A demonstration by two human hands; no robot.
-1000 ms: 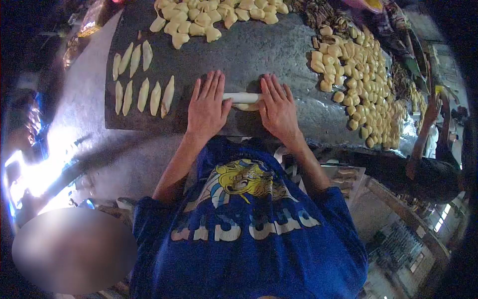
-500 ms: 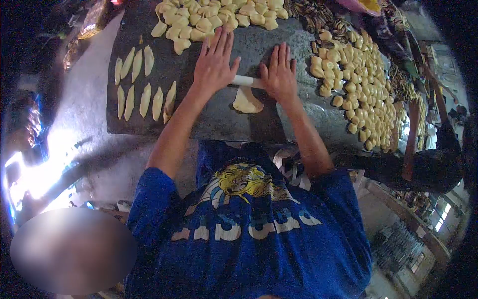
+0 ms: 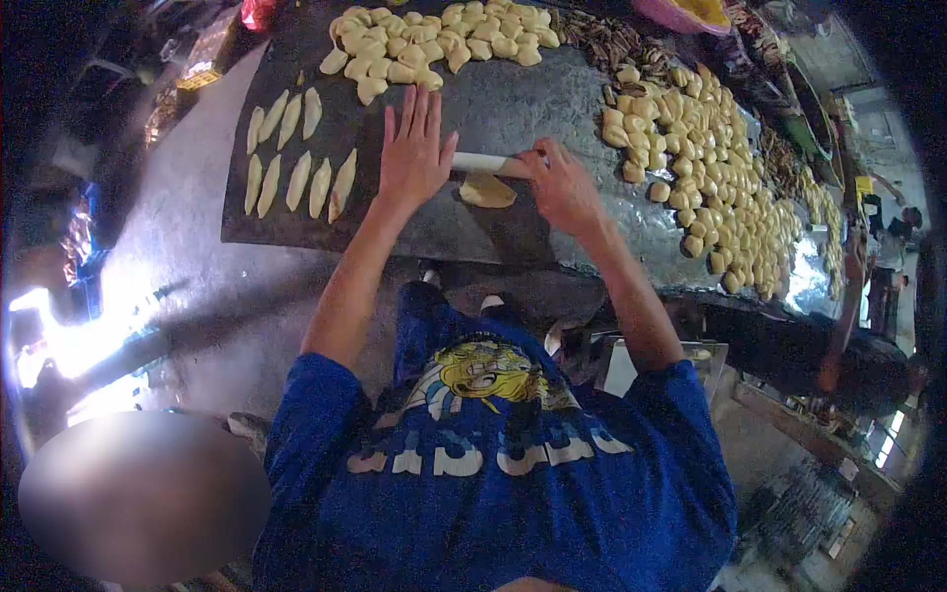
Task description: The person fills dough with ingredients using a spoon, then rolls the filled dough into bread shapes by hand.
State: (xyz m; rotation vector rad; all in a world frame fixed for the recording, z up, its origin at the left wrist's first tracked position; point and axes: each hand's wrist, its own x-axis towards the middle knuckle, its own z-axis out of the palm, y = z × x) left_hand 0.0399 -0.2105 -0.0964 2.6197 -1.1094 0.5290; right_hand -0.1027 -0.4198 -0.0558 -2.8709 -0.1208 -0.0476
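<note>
A pale rolling pin (image 3: 491, 164) lies across the dark work surface, with its ends under my two hands. My left hand (image 3: 414, 158) rests flat over the left end, its fingers stretched forward and the thumb apart. At the right end, my right hand (image 3: 566, 187) has its fingers curled round the pin. Just below the pin, on the near side, is a flattened piece of dough (image 3: 487, 191); its far edge is hidden by the pin. Two rows of long, narrow dough pieces (image 3: 298, 181) lie left of my left hand.
Flattened dough pieces (image 3: 395, 44) cover the table's far side. Many small dough balls (image 3: 725, 187) spread over the right side. Dark brown strips (image 3: 612, 41) lie at the back, near a pink basin (image 3: 681, 12). Other people are at the far right.
My right hand has gone from flat, outstretched fingers to fingers curled round the pin. My left hand stays flat. Less of the dough shows below the pin, and the view has shifted slightly.
</note>
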